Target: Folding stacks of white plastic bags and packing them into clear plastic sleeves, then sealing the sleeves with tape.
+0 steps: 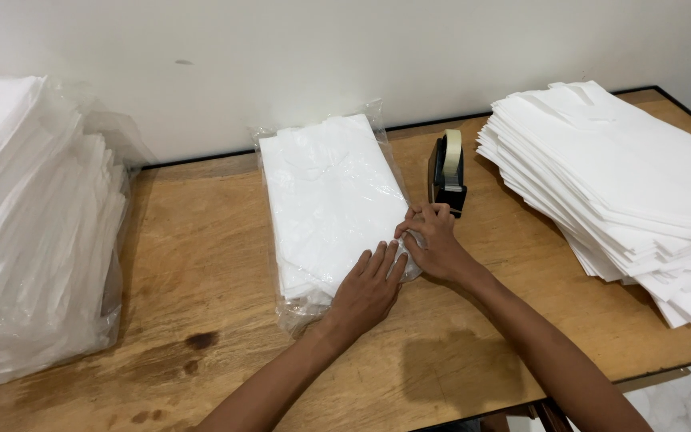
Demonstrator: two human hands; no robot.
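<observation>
On the wooden table (201,264) we see a large plastic-wrapped stack (33,232) far left. Mid-table lies the clear bag of white sheets (329,200); our left hand (369,288) presses flat, fingers spread, on its near corner, our right hand (433,240) pinching the bag's edge just beside it. Behind: tape dispenser (448,172), then loose white pile (625,184).

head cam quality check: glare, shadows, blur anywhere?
Head view: sharp overall, no motion blur on the left hand or right hand; soft glare streaks on the clear plastic around the white packet and on the bagged stack at left; a soft arm shadow on the wooden table; slight wide-angle bend at the table's far edge.
</observation>
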